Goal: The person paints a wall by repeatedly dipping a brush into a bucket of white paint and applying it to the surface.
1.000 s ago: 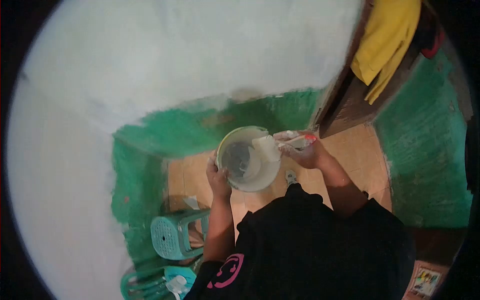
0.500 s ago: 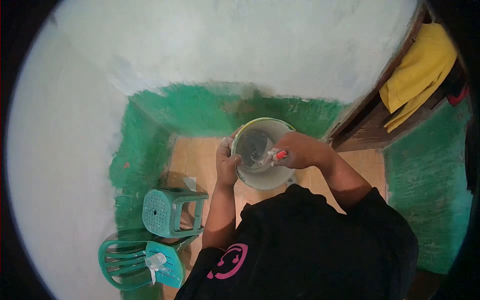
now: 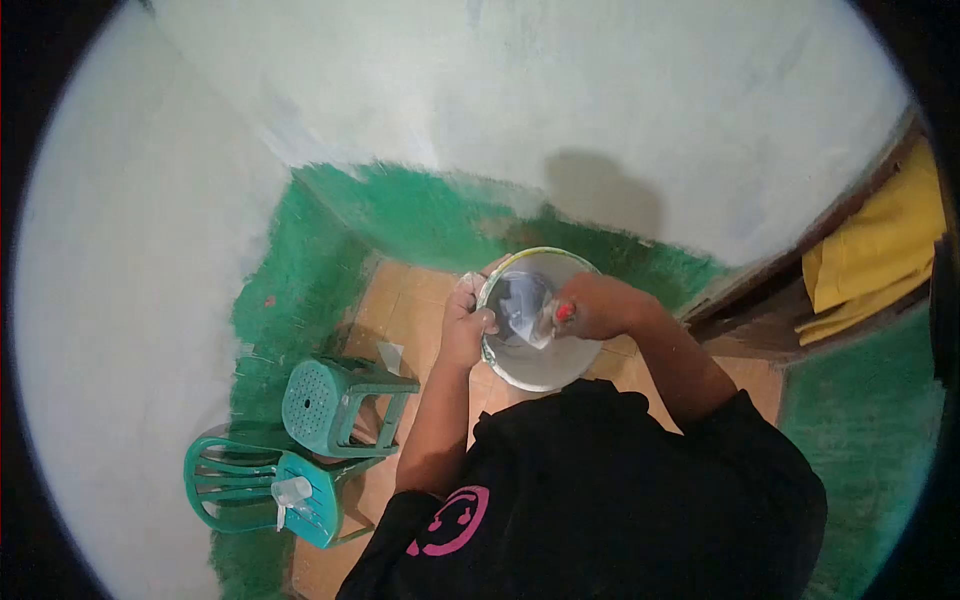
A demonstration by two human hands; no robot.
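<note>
**Brush in the bucket, both hands closed**

Nearest to us was our black shirt [image 3: 620, 490], just below the bucket [image 3: 540, 375]. We held the bucket up in front of our chest, above the floor. Our left hand [image 3: 465, 325] gripped the bucket's left rim, with the fingers curled over the edge. Our right hand [image 3: 598, 305] came in over the bucket's right rim and was closed tight around a brush [image 3: 563, 312] with a red handle. Its pale bristles pointed down inside the bucket, where grey-white paint coated the walls.

Under the bucket lay tan floor tiles [image 3: 410, 300]. To the left of the bucket stood a green stool [image 3: 335, 400], and farther left a green chair [image 3: 255, 490]. Behind the bucket rose the wall [image 3: 560, 120], green low down and whitish above. Far to the right of the bucket, a yellow cloth [image 3: 880, 265] hung over dark wood.
</note>
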